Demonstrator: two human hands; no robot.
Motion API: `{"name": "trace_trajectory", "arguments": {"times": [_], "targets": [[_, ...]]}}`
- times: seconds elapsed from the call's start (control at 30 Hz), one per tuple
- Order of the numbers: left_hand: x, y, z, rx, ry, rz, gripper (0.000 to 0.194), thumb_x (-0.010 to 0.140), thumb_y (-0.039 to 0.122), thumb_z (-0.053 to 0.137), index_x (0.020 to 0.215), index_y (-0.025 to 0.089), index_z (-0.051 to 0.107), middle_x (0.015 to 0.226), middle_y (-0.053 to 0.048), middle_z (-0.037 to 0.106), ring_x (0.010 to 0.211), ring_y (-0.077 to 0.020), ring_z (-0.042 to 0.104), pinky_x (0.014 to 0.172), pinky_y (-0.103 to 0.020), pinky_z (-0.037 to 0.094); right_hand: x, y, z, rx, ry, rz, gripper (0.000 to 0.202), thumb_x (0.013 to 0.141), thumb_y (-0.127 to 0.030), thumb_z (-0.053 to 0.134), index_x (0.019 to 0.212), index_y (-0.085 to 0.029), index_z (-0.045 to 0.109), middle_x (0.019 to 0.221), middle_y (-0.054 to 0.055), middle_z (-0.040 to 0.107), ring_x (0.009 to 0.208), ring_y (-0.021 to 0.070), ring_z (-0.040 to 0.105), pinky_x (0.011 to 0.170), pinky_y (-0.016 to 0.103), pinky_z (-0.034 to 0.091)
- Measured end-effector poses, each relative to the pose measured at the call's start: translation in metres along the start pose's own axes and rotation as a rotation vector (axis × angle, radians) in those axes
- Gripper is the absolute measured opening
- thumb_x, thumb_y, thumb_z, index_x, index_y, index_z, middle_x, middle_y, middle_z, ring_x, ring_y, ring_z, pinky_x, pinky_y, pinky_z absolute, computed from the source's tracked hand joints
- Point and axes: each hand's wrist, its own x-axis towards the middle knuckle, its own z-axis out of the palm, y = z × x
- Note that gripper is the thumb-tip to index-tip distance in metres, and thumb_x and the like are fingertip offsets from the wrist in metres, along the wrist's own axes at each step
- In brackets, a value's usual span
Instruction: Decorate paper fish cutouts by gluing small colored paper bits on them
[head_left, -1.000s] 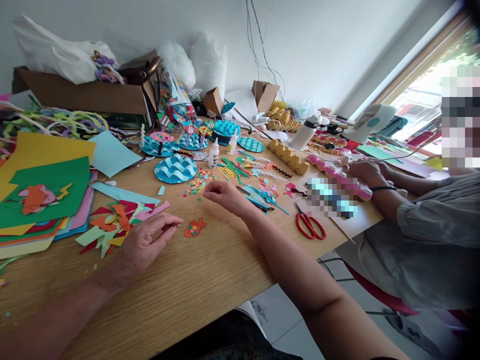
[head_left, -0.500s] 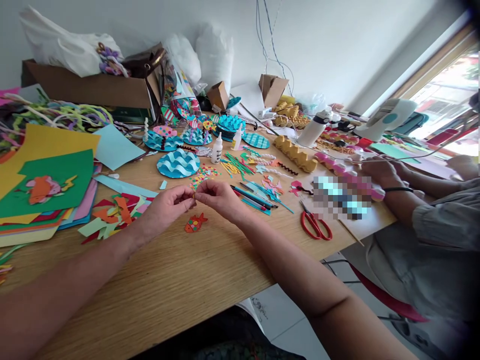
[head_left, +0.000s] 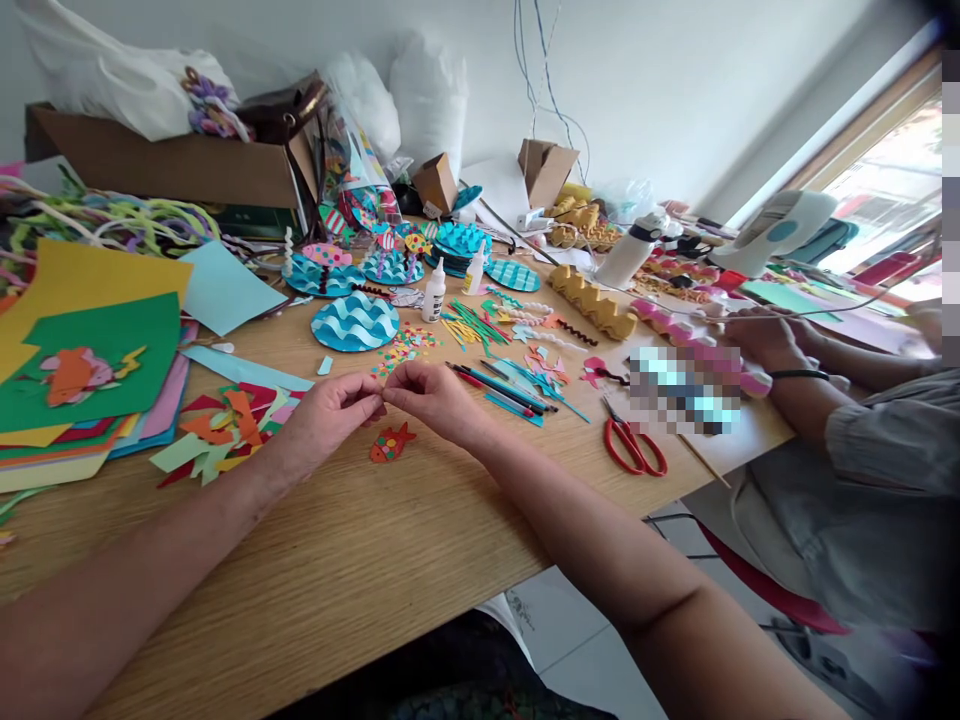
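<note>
My left hand (head_left: 339,408) and my right hand (head_left: 429,394) meet fingertip to fingertip just above the table, both closed in a pinch. Whatever is between the fingers is too small to make out. Right below them an orange paper fish (head_left: 390,444) with coloured dots lies flat on the wood. Behind my fingertips spreads a scatter of tiny paper dots (head_left: 411,345). A blue disc with pale wavy strips (head_left: 355,322) rests beyond my left hand, and a white glue bottle (head_left: 433,293) stands farther back. Pencils (head_left: 504,388) lie right of my right hand.
Paper scraps (head_left: 229,425) and stacked coloured sheets (head_left: 105,300) lie on the left. Red-handled scissors (head_left: 634,447) and a wooden stick (head_left: 705,460) are on the right. Another person's hands (head_left: 772,340) work at the right end. Finished-looking blue discs with fish (head_left: 322,272) stand at the back.
Both hands stay pinched together, with only a slight shift of the fingertips. The view has tilted a little; the fish lies in the same place.
</note>
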Motion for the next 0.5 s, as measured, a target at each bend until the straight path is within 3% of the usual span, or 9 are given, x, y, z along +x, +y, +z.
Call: {"name": "trace_trajectory", "arguments": {"times": [0.23, 0.5], "targets": [[0.0026, 0.0023, -0.0043, 0.136, -0.054, 0.034, 0.020, 0.076, 0.033, 0.048, 0.069, 0.018, 0.058, 0.064, 0.003, 0.055, 0.063, -0.0128, 0.051, 0.061, -0.023, 0.040, 0.0005, 0.0005, -0.0023, 0.138, -0.068, 0.076, 0.013, 0.072, -0.026, 0.057, 0.068, -0.014, 0.054, 0.061, -0.005, 0.051, 0.055, 0.0053, 0.041, 0.052, 0.020, 0.031], [0.0087, -0.0027, -0.0086, 0.303, -0.057, 0.077, 0.023, 0.078, 0.035, 0.046, 0.078, 0.018, 0.061, 0.069, 0.000, 0.061, 0.065, -0.0146, 0.055, 0.060, -0.024, 0.041, 0.0021, 0.0060, -0.0077, 0.353, -0.114, 0.149, 0.015, 0.070, -0.029, 0.059, 0.069, -0.015, 0.053, 0.054, -0.007, 0.047, 0.048, 0.0042, 0.040, 0.047, 0.019, 0.029]]}}
